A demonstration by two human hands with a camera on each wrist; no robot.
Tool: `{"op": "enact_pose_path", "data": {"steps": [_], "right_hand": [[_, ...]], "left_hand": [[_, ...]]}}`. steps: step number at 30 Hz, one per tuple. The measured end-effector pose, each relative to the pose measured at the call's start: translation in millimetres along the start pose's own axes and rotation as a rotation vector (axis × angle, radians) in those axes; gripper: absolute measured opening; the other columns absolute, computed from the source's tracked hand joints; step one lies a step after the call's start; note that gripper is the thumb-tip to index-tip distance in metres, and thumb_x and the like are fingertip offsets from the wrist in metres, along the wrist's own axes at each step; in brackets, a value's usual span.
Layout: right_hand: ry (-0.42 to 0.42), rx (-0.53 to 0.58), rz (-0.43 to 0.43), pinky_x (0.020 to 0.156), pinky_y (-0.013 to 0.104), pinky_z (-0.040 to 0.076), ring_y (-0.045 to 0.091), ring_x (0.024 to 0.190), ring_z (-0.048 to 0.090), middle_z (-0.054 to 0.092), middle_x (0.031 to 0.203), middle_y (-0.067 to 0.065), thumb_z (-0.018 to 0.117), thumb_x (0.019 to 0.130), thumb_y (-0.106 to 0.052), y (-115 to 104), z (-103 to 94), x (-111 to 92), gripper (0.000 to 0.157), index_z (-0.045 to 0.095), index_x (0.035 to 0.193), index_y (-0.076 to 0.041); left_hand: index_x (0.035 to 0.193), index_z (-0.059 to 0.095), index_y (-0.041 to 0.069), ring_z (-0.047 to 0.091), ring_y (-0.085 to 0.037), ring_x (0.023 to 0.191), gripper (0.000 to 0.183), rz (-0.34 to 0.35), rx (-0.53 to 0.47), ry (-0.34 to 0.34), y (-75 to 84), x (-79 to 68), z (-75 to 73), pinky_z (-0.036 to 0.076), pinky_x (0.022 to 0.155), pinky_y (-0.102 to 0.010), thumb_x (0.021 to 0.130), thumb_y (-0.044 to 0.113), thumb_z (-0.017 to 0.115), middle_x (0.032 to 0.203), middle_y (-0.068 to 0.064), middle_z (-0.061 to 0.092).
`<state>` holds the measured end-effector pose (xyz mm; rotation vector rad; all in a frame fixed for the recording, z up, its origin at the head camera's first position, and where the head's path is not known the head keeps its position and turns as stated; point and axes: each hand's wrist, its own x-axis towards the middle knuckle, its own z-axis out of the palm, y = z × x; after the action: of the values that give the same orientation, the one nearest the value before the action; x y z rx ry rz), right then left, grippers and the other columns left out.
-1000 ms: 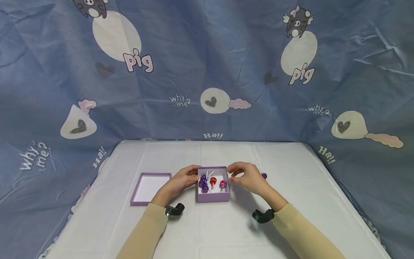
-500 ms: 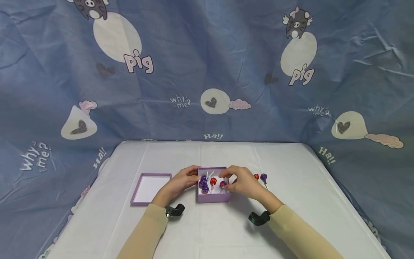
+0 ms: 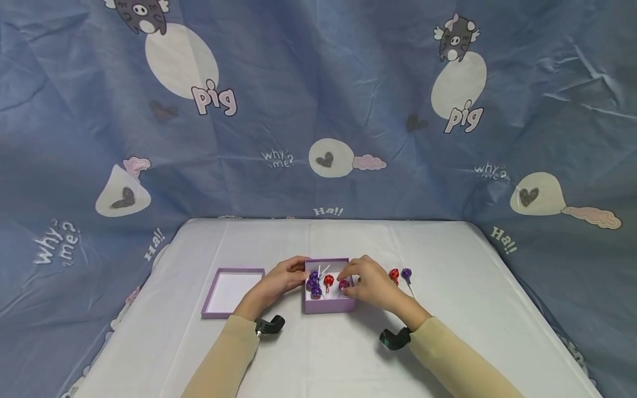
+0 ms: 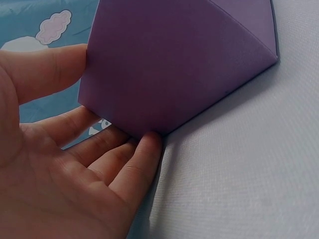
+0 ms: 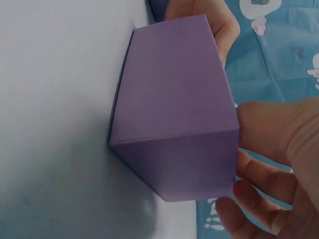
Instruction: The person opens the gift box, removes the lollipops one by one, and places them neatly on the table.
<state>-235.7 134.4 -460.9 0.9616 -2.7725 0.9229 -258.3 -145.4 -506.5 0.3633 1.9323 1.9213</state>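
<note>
A small purple box [image 3: 329, 305] with a white inside stands on the white table. My left hand [image 3: 281, 281] holds its left side, thumb near the rim and the other fingers against the far corner, as the left wrist view shows. Inside lie several purple lollipops [image 3: 314, 284] at the left, a red lollipop [image 3: 328, 281] in the middle and a pink lollipop [image 3: 344, 284] at the right. My right hand [image 3: 371, 282] reaches over the right wall, with thumb and index finger pinching the pink lollipop's head. In the right wrist view the box wall hides those fingertips.
The purple-edged box lid [image 3: 233, 292] lies inside up, left of my left hand. Right of the box, beyond my right hand, a red lollipop [image 3: 394, 275] and a purple lollipop [image 3: 406, 274] lie on the table [image 3: 318, 354]. A blue printed cloth [image 3: 278, 188] hangs behind.
My right hand has moved left from the box's right rim to the pink lollipop inside, uncovering the two lollipops on the table. The left hand has kept its hold.
</note>
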Motion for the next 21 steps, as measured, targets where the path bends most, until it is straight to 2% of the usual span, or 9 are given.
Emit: {"op": "enact_pose_path", "data": {"steps": [6,14,21], "right_hand": [[0.030,0.066,0.049,0.071,0.031,0.049,0.023,0.092,0.059,0.071,0.094,-0.017,0.089,0.076,-0.018,4.8,6.2,-1.2,0.020,0.081,0.094,-0.022],[0.087,0.067,0.059,0.073,0.032,0.046,0.014,0.087,0.054,0.070,0.088,-0.021,0.090,0.076,-0.019,4.2,14.1,0.8,0.014,0.081,0.083,-0.028],[0.094,0.034,0.023,0.076,0.033,0.044,0.012,0.088,0.049,0.068,0.089,-0.017,0.091,0.074,-0.018,3.4,20.1,1.7,0.014,0.082,0.083,-0.025]], "left_hand": [[0.145,0.044,-0.005,0.051,-0.035,0.130,0.051,0.003,-0.009,0.000,0.9,-0.5,0.5,0.045,0.108,-0.039,0.098,0.006,0.060,0.146,-0.027,0.047],[0.144,0.046,-0.004,0.053,-0.032,0.128,0.050,-0.006,-0.005,0.013,1.1,0.1,0.5,0.045,0.107,-0.038,0.097,0.007,0.061,0.144,-0.024,0.050],[0.145,0.046,-0.003,0.052,-0.034,0.129,0.052,-0.014,-0.004,0.021,0.5,-0.6,1.0,0.045,0.108,-0.039,0.097,0.008,0.062,0.145,-0.024,0.049]]}}
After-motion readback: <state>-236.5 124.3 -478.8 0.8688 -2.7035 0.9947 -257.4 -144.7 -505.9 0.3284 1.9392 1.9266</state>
